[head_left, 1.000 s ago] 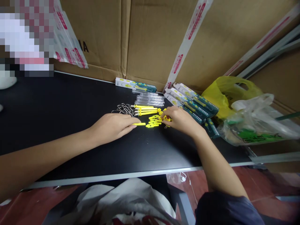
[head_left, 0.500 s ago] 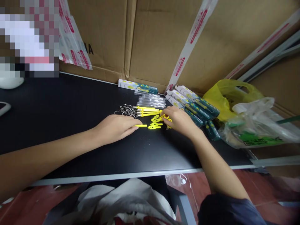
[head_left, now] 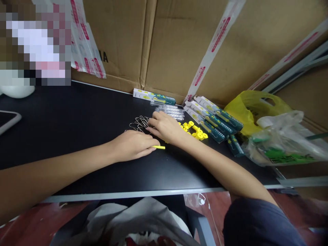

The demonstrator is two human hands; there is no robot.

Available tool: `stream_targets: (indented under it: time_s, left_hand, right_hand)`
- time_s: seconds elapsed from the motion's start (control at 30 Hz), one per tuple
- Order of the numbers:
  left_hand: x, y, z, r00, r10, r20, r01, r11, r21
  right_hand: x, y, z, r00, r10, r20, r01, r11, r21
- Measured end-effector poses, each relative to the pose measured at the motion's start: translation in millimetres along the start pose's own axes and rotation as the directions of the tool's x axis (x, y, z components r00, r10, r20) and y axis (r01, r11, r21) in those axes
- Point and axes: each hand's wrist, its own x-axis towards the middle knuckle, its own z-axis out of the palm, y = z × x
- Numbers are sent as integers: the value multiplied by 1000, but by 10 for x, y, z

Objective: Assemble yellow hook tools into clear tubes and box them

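Observation:
My left hand (head_left: 135,145) is closed around a slim yellow plastic stick (head_left: 159,147), whose end sticks out past the fingertips. My right hand (head_left: 166,126) reaches across in front of it, fingers bent down beside a tangle of bent wire hooks (head_left: 140,122). What its fingertips grip is hidden. Behind my right wrist lie several small yellow plastic pieces (head_left: 198,132). Farther back is a bundle of clear plastic tubes (head_left: 174,111), partly covered by my right hand.
A printed narrow box (head_left: 153,96) lies along the cardboard wall (head_left: 179,51). More such boxes (head_left: 211,116) are stacked at right, beside a yellow bag (head_left: 241,112) and a clear plastic bag (head_left: 284,143). A white-edged device (head_left: 11,121) lies at left on the black table (head_left: 102,112).
My right hand has moved left from the small yellow pieces to the hooks and covers the yellow sticks there. My left hand keeps its yellow stick. The view has shifted slightly.

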Motion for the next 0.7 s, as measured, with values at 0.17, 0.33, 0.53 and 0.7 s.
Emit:
stream_targets:
  time_s: [0.17,0.33,0.53,0.7]
  left_hand:
    - [0,21,4,998,53,-18,-53,998,20]
    - [-3,74,6,991,131,-35,-125,985,121]
    - [-8,137,-7,980,197,-40,-186,963,195]
    - [-10,173,-1,973,227,-45,-212,951,226]
  right_hand:
    - [242,-20,41,995,71,65,-70,997,-13]
    - [338,-16,12,999,34,35,-35,999,26]
    - [350,-70,-71,988,-140,65,129,980,149]
    - [390,-117,-49,984,-154,90,144,984,108]
